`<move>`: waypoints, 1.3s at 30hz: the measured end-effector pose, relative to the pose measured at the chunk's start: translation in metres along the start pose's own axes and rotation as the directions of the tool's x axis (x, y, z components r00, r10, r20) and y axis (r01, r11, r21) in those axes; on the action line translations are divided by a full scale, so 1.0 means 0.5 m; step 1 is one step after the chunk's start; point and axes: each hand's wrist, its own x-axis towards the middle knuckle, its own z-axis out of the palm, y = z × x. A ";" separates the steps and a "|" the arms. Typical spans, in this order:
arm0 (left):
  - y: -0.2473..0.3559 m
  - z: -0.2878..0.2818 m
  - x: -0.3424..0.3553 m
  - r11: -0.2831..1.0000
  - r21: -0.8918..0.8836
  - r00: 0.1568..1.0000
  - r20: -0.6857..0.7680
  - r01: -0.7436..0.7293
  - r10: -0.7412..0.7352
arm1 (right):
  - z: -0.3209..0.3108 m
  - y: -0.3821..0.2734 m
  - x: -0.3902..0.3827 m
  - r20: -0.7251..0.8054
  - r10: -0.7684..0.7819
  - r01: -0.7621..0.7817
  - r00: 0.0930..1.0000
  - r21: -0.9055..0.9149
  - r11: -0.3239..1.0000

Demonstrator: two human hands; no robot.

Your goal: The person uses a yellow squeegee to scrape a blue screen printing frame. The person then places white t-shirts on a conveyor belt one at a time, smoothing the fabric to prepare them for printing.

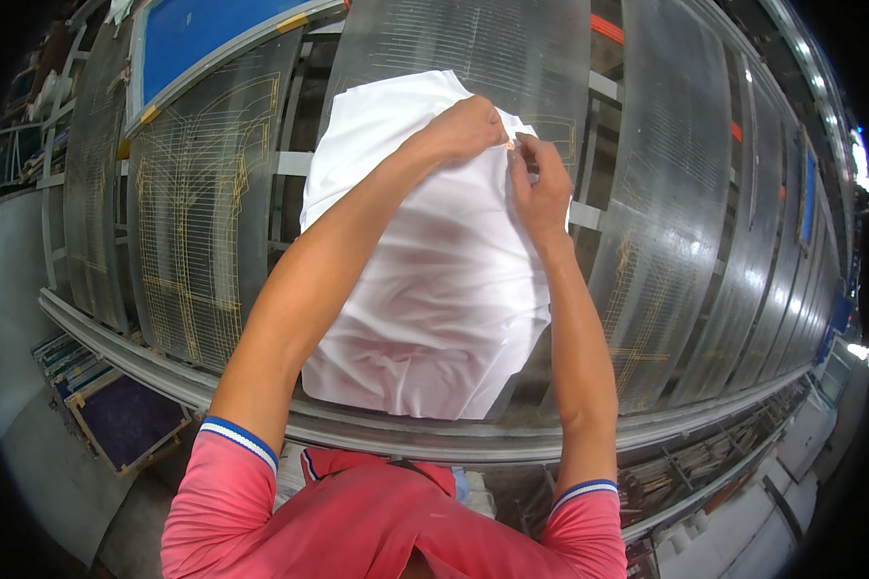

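Observation:
A white piece of fabric [425,261] lies spread over a grey metal panel [454,39], wrinkled toward its near end. My left hand [468,130] reaches across to the fabric's far right edge, its fingers curled closed on the cloth there. Close beside it, my right hand [543,183] pinches the same edge between thumb and forefinger. A small orange-yellow mark shows on the panel or cloth between my fingertips; I cannot tell which. The fabric's near edge hangs close to the metal rail in front of me.
Other grey panels with yellow line patterns, such as the left panel [188,222] and the right panel [647,261], stand in a row with gaps between them. A blue framed screen [208,43] rests at the far left. A dark framed screen [130,420] sits below the metal rail [454,446].

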 end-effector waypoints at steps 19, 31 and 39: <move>0.004 0.010 0.009 0.983 0.176 0.999 0.018 -0.047 0.045 | -0.030 -0.005 -0.012 0.073 -0.183 0.194 0.980 -0.187 0.963; 0.021 0.059 -0.280 0.923 0.249 0.721 -0.576 -0.294 0.385 | -0.169 -0.310 -0.534 0.442 0.787 -0.872 0.430 -0.024 0.489; -0.142 0.096 -0.720 0.999 -0.014 0.759 -0.649 0.053 -0.049 | -0.099 -0.357 -0.741 0.240 0.813 -0.812 0.531 -0.132 0.569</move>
